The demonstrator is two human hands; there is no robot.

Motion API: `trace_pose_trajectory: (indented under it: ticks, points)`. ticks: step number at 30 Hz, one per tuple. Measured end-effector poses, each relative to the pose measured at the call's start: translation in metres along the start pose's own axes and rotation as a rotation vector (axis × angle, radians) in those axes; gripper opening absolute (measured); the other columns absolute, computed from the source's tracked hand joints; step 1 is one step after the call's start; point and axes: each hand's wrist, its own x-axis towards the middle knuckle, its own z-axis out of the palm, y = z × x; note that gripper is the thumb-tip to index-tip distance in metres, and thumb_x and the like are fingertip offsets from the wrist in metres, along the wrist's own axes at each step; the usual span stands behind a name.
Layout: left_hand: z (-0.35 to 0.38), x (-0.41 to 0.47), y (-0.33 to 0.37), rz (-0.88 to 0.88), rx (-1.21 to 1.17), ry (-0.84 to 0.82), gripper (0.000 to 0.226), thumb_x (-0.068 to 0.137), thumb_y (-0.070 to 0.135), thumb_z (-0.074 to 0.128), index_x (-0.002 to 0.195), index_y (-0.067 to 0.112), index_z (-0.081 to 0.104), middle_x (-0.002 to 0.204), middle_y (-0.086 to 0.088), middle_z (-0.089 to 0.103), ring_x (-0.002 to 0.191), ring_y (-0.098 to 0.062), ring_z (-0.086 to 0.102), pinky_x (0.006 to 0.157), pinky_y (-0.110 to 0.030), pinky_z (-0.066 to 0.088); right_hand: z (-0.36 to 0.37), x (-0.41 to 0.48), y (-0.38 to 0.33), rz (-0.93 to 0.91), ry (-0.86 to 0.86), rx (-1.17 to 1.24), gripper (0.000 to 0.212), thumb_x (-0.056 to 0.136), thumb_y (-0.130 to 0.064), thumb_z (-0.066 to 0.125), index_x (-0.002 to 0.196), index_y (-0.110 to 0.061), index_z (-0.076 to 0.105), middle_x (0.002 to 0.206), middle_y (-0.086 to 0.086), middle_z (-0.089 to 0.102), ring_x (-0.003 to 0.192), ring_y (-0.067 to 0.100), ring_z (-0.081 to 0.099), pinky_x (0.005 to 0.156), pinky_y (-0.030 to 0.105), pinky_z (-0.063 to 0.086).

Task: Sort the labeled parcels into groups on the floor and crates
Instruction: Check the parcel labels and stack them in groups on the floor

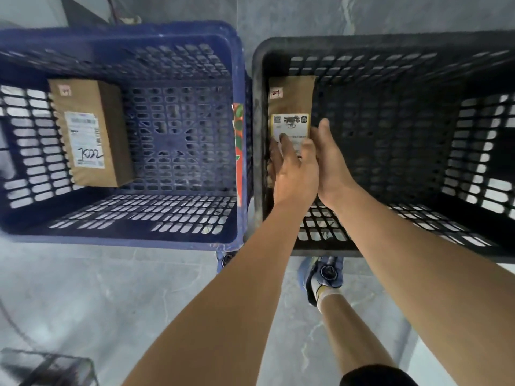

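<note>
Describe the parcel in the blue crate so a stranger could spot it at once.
Two crates stand side by side on the grey floor; take the blue crate, on the left. A brown cardboard parcel rests against its left wall. Unlike the second parcel, gripped by the left hand in the black crate, its white label bears black handwriting.

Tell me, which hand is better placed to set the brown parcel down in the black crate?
Left, most likely. The left hand wraps the brown parcel, thumb across its label, beside the left wall of the black crate. The right hand meets only the parcel's right edge, its fingers hidden.
</note>
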Motion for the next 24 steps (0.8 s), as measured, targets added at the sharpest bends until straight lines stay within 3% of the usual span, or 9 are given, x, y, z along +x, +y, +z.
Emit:
trace_pose_trajectory:
  ticks: [3,8,11,14,19,22,24]
  points:
    - [0.002,0.003,-0.008,-0.008,-0.052,-0.056,0.064,0.107,0.059,0.02,0.165,0.033,0.011,0.173,0.007,0.005,0.159,-0.016,0.002,0.128,-0.045,0.005,-0.001,0.004,0.005,-0.001,0.013,0.024,0.074,0.093,-0.076,0.043,0.138,-0.023,0.066,0.138,0.008,0.068,0.131,0.026,0.063,0.117,0.053,0.042]
    - [0.002,0.007,-0.01,-0.019,-0.119,-0.061,0.071,0.097,0.069,0.017,0.161,0.038,0.024,0.169,0.004,0.026,0.155,-0.022,0.023,0.124,-0.055,0.021,-0.008,0.008,0.008,-0.013,0.034,-0.036,0.067,0.106,-0.067,0.018,0.143,-0.03,0.06,0.134,-0.002,0.071,0.125,0.014,0.066,0.105,0.038,0.05]
    - [0.002,0.005,-0.013,-0.017,-0.097,-0.072,0.06,0.104,0.062,0.019,0.159,0.04,0.026,0.165,-0.001,0.033,0.151,-0.026,0.032,0.122,-0.056,0.027,-0.012,0.007,0.004,0.002,0.047,-0.081,0.072,0.102,-0.074,0.017,0.147,-0.035,0.057,0.137,-0.007,0.069,0.131,0.012,0.061,0.115,0.043,0.043]
    - [0.0,0.006,-0.013,-0.03,-0.089,-0.06,0.062,0.103,0.065,0.021,0.158,0.039,0.03,0.165,0.001,0.034,0.151,-0.025,0.032,0.123,-0.054,0.025,-0.017,0.006,0.003,0.022,0.049,-0.071,0.086,0.09,-0.086,0.028,0.154,-0.033,0.049,0.146,-0.007,0.063,0.139,0.013,0.054,0.123,0.047,0.034]
    - [-0.006,0.005,-0.008,-0.03,-0.117,-0.042,0.059,0.105,0.061,0.024,0.157,0.036,0.035,0.161,0.001,0.04,0.148,-0.024,0.036,0.123,-0.05,0.026,-0.02,0.002,0.001,-0.002,0.022,-0.089,0.075,0.102,-0.074,0.023,0.158,-0.028,0.043,0.15,-0.008,0.058,0.132,0.006,0.054,0.118,0.037,0.035]
    - [-0.006,0.001,-0.008,-0.026,-0.115,-0.037,0.06,0.103,0.063,0.025,0.157,0.038,0.034,0.163,0.004,0.037,0.152,-0.022,0.03,0.124,-0.052,0.023,-0.018,-0.003,-0.002,-0.008,0.02,-0.085,0.069,0.105,-0.069,0.022,0.154,-0.027,0.047,0.127,-0.02,0.067,0.114,-0.003,0.058,0.104,0.027,0.041]
    - [-0.006,-0.002,-0.008,-0.024,-0.118,-0.039,0.062,0.101,0.066,0.025,0.157,0.04,0.033,0.166,0.007,0.032,0.155,-0.021,0.023,0.125,-0.053,0.021,-0.016,-0.006,-0.004,0.0,0.048,-0.083,0.057,0.106,-0.066,0.022,0.135,-0.036,0.06,0.101,-0.03,0.07,0.098,-0.012,0.061,0.089,0.021,0.042]
